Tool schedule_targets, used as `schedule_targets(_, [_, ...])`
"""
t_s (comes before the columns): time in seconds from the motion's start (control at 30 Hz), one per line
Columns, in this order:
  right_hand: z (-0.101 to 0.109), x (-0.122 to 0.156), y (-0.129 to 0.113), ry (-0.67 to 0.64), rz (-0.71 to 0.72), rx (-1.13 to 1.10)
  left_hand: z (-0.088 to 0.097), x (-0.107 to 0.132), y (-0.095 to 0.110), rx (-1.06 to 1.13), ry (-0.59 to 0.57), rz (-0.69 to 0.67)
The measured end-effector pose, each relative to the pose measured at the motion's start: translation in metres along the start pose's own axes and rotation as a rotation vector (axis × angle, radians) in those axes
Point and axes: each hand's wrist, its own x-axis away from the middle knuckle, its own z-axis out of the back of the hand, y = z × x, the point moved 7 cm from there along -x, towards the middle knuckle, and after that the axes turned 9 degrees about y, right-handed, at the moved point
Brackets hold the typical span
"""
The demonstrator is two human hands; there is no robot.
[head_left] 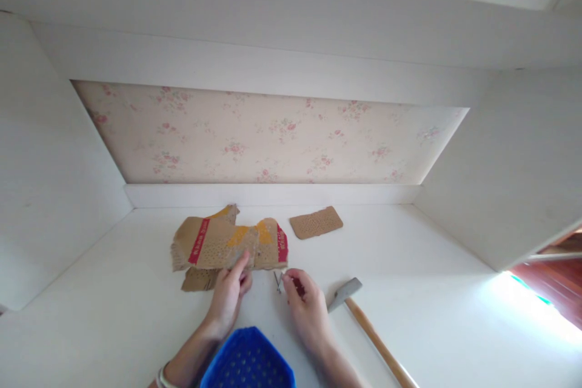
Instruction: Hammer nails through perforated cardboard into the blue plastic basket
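My left hand (231, 292) grips the lower edge of a torn piece of cardboard (216, 248), thumb on top and fingers underneath. The cardboard carries red strips with print, yellow patches and many small holes. Just to the right, my right hand (305, 303) is closed in a pinch at some thin metal nails (277, 282); its fingertips meet one of them, and others may lie on the white surface. Beside this hand rests a hammer (377, 339) with a grey head and wooden handle. Between my forearms stands a blue perforated basket (254, 364), cut off by the frame's bottom.
A smaller brown cardboard piece (317, 222) lies farther back on the white surface (409, 285). White side panels (509, 163) rise left and right, and a white shelf (273, 6) overhangs above. Floral wallpaper (273, 139) shows at the back.
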Motion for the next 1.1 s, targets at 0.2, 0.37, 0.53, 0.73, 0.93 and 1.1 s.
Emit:
schedule_targets(0.2, [-0.002,0.006,-0.006,-0.043,-0.027,-0.05,0.009,0.004,0.023,-0.451,0.095,-0.266])
schedule_targets(0.37, [-0.008,0.008,-0.01,-0.104,0.001,-0.095,-0.016,0.014,0.015,-0.579,-0.175,-0.496])
schedule_targets(0.53, [-0.01,0.006,-0.004,-0.068,-0.012,-0.127,-0.02,0.016,0.002,-0.745,-0.276,-0.6])
schedule_targets(0.73, [-0.004,0.006,-0.002,0.01,-0.03,-0.104,-0.025,0.022,0.001,-0.956,-0.316,-0.734])
schedule_targets(0.93, [-0.002,0.007,-0.005,0.064,-0.008,-0.059,-0.018,0.024,0.003,-0.966,-0.13,-0.849])
schedule_targets(1.1, [0.004,0.01,-0.008,0.12,0.053,-0.001,-0.013,0.026,0.016,-0.9,0.043,-0.89])
